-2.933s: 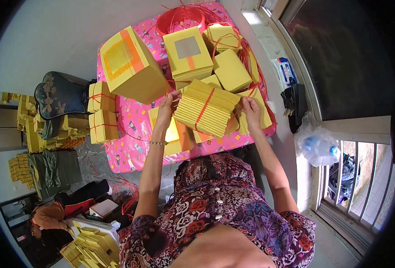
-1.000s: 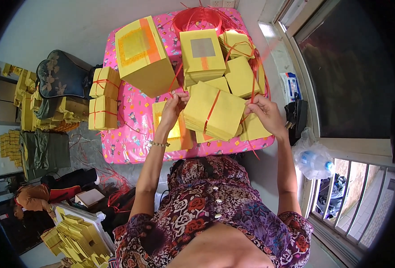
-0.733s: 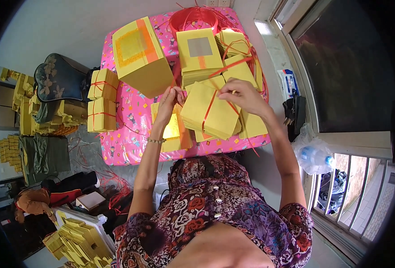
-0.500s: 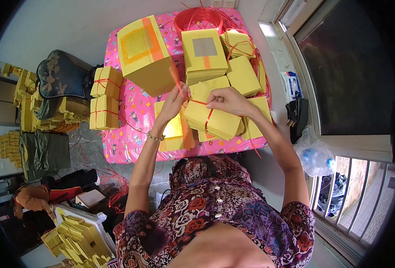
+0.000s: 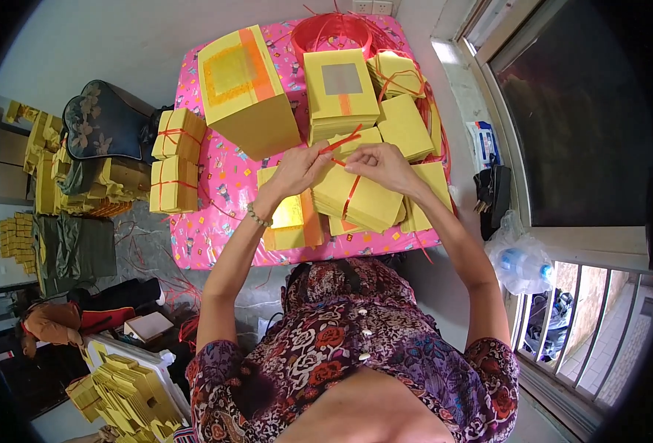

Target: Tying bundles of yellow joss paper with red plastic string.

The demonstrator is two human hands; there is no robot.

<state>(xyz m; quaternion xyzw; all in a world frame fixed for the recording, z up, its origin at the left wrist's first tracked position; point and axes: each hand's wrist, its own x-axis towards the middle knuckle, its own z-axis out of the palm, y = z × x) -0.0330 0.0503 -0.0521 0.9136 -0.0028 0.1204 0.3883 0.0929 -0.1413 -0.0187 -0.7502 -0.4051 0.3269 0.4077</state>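
At frame centre, the left hand [image 5: 297, 168] and right hand [image 5: 382, 164] both pinch a red string [image 5: 339, 142] over a yellow stack [image 5: 363, 199] on the pink surface [image 5: 215, 221].

Yellow paper stack [image 5: 363, 198]: flat sheets, squared up, lying tilted on the pink table [image 5: 215, 229] near its front edge. Red string [image 5: 350, 196] runs across its top w/ ends raised above the stack, loose ends up.
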